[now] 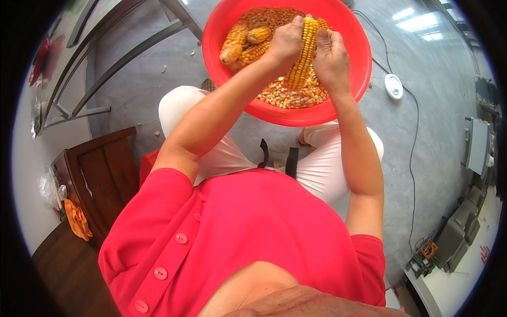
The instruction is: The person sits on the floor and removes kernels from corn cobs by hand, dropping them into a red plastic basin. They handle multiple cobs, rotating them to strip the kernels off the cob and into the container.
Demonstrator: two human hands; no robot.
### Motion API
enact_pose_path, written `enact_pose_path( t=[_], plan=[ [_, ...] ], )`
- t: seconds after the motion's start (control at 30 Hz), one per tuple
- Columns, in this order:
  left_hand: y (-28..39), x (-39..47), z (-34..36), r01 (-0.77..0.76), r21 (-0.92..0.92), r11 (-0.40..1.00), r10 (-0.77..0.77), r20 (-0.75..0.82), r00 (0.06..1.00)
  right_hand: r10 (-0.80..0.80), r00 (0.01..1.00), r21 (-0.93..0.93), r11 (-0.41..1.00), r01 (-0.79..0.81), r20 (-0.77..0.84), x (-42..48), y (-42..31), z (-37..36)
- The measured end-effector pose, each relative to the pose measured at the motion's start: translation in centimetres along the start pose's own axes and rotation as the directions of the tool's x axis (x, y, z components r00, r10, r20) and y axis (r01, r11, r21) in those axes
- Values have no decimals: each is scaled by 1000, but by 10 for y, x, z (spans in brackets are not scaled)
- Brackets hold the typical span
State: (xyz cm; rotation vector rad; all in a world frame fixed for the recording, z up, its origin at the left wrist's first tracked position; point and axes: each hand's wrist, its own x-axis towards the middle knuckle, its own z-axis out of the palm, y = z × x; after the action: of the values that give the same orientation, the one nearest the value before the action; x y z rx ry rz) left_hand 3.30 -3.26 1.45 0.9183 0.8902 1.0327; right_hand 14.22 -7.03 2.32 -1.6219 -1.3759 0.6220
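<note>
A large red plastic basin (pixel 354 59) stands in front of my knees. Above its middle, an ear of yellow corn (pixel 302 65) is held upright between my hands. My left hand (pixel 286 43) grips its left side, thumb near the upper end. My right hand (pixel 332 59) is against the right side with its fingers curled; whether it presses or grips the ear is partly hidden. Loose corn kernels (pixel 291 95) lie in the near part of the basin. More ears of corn (pixel 233 37) rest at its left, and a reddish-brown heap (pixel 273 16) of small pieces fills the far side.
A metal frame (pixel 130 59) stands at the upper left, with a dark wooden cabinet (pixel 107 170) below it. Right of the basin, a white round device (pixel 393 86) and a dark cable (pixel 414 158) lie on the grey floor. Small scraps are scattered on the floor at the left.
</note>
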Motion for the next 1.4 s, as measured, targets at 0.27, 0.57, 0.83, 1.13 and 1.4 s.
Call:
enact_pose_path(
  t=[0.27,0.57,0.83,1.13,1.4],
  plan=[
    [-32,10,-8,-29,114,993,37,-71,997,-6,999,195,981,-3,46,2,20,20],
    [-17,2,-1,102,-272,957,-108,-7,994,46,997,304,951,-61,56,0,18,24],
    [-29,7,1,-136,-33,990,135,-35,990,6,1000,269,963,-5,-5,-1,14,25],
    [-35,11,-9,-78,-42,996,78,9,997,-61,997,188,980,69,-49,-8,8,25],
    [-19,0,-3,95,-172,981,-116,-120,986,-27,999,261,965,32,-20,-5,13,28]
  ],
)
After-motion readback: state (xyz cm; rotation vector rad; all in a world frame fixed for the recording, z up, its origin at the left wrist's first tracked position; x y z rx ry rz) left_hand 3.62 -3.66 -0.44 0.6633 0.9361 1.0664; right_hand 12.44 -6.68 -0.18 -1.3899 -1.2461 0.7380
